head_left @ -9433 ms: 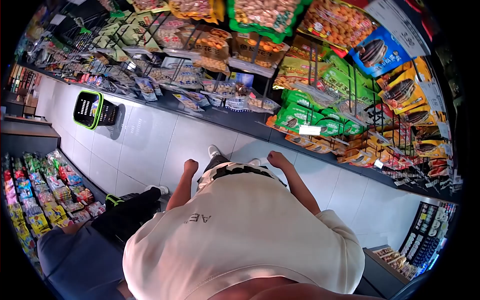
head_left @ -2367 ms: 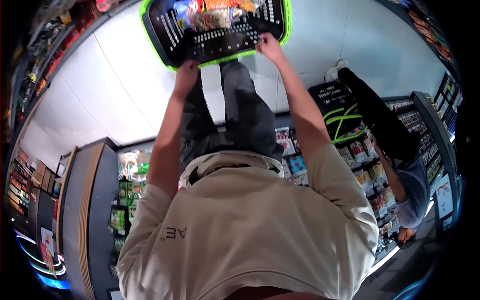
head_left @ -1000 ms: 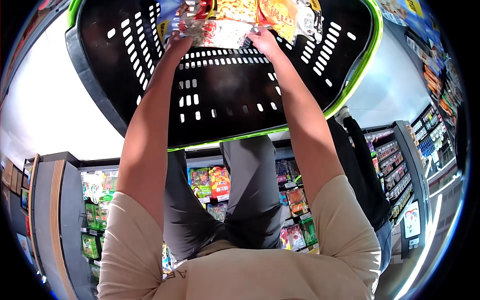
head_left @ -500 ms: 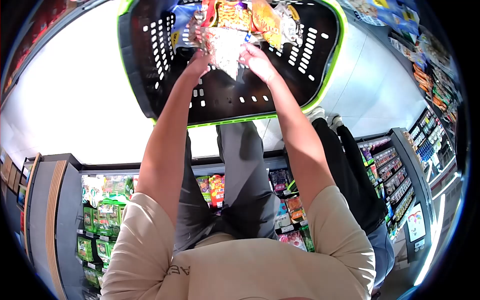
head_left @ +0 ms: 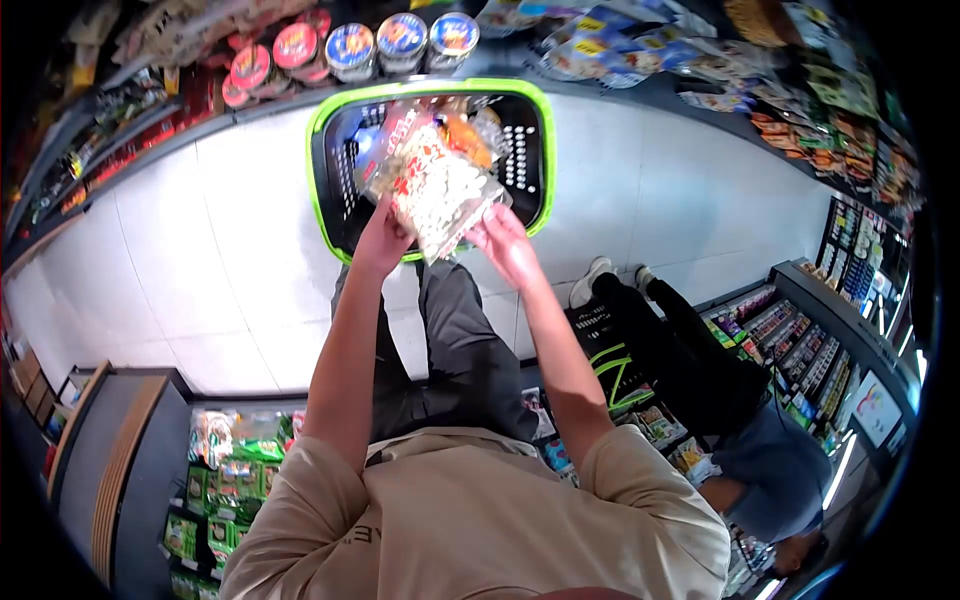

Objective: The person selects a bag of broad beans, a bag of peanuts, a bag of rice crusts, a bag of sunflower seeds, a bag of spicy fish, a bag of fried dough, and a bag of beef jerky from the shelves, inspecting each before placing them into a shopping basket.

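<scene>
A clear plastic snack bag [head_left: 435,190] with pale contents and red lettering is stretched between my two hands, above the basket. My left hand [head_left: 383,243] is closed on its near left side. At the lower right edge of the bag, my right hand [head_left: 505,243] pinches the plastic. Beneath it stands the black shopping basket with a lime-green rim [head_left: 548,170]. Inside the basket, partly covered by the bag, lie an orange packet [head_left: 468,142] and a blue packet [head_left: 366,146].
Tubs with blue lids [head_left: 402,36] and pink-red lids [head_left: 296,46] line the shelf beyond the basket. Hanging snack packets [head_left: 610,45] fill the upper right. Another person [head_left: 690,360] is at my right, beside a second basket [head_left: 615,370]. Green packets [head_left: 235,490] hang behind me at left.
Both hands have lifted the bag up and toward me, and more of its printed face shows. The basket appears smaller and lower down, with the far shelf now in view.
</scene>
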Demonstrator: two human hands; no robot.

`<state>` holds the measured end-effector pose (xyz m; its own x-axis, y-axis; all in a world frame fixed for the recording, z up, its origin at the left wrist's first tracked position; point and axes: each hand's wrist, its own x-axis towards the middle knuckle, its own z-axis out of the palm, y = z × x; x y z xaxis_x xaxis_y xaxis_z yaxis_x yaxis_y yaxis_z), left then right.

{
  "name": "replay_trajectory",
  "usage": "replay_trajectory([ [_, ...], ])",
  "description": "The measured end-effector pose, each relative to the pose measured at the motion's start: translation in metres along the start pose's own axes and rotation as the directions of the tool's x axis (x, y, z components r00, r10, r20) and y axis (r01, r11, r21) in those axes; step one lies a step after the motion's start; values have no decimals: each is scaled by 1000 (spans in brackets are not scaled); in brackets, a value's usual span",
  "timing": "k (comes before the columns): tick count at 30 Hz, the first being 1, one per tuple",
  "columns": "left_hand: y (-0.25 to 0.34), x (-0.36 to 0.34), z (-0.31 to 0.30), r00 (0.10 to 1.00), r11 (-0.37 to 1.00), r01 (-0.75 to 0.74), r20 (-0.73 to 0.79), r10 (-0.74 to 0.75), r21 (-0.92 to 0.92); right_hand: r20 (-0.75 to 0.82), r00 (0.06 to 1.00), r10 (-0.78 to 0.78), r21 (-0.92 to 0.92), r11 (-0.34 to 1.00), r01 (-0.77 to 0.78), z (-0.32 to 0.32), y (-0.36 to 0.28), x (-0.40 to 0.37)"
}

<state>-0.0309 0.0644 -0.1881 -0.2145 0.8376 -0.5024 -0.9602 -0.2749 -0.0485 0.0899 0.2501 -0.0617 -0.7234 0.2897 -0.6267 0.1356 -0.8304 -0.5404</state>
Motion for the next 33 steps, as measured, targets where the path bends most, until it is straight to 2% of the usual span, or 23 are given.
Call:
replay_trajectory([
  [1,-2,-8,44,970,996,-52,-232,67,72,11,1000,-22,29,999,22,7,-7,-14],
  [2,-2,-22,122,928,993,-52,-363,85,102,24,998,-49,58,997,48,16,-17,-28],
  [4,0,-36,122,1000,993,-16,-25,19,114,58,996,-65,3,998,65,34,-39,-58],
  [6,-14,-53,176,993,985,-27,-111,46,169,82,991,-108,-84,990,115,42,-56,-85],
  [8,-20,-61,194,999,982,-30,49,21,186,115,982,-149,-234,957,172,39,-68,-104],
  [9,-27,-64,200,997,972,-75,-15,81,222,98,977,-188,-438,874,212,49,-86,-121],
  [10,-29,-66,213,987,957,-126,-69,148,260,88,974,-211,-426,875,228,61,-104,-137],
  [12,-38,-75,250,978,934,-163,-77,196,317,86,961,-262,-295,915,275,67,-119,-155],
  [14,-50,-82,283,978,908,-182,-25,207,377,107,922,-373,-211,897,388,77,-131,-169],
  [16,-62,-82,310,979,884,-203,59,197,421,111,857,-503,-309,802,511,90,-149,-185],
  [17,-69,-82,324,978,889,-207,103,180,409,123,834,-537,-246,798,550,90,-151,-185],
  [21,-82,-74,346,986,905,-143,138,95,400,16,767,-642,-234,743,627,89,-166,-204],
  [23,-83,-71,350,993,921,-29,114,-17,388,33,729,-684,-290,691,662,86,-172,-213],
  [24,-77,-64,343,992,919,-30,123,-20,393,55,696,-716,-342,641,687,85,-176,-217],
  [26,-61,-54,322,959,937,-30,274,-71,347,53,698,-714,-384,631,675,84,-181,-227],
  [27,-72,-76,355,995,897,-95,24,94,432,71,709,-702,-438,617,654,84,-184,-231],
  [28,-64,-77,350,995,895,-94,25,93,435,88,721,-687,-489,601,632,89,-184,-234],
  [29,-53,-77,343,993,831,-105,19,113,546,87,673,-735,-523,541,659,101,-186,-243],
  [30,-41,-75,333,991,755,-115,17,136,645,89,672,-735,-523,540,660,110,-189,-250],
  [32,-23,-80,321,987,724,-127,12,161,678,145,687,-712,-814,309,492,122,-194,-259],
  [33,-20,-84,320,950,588,-202,10,312,783,235,633,-738,-839,174,515,129,-194,-259],
])
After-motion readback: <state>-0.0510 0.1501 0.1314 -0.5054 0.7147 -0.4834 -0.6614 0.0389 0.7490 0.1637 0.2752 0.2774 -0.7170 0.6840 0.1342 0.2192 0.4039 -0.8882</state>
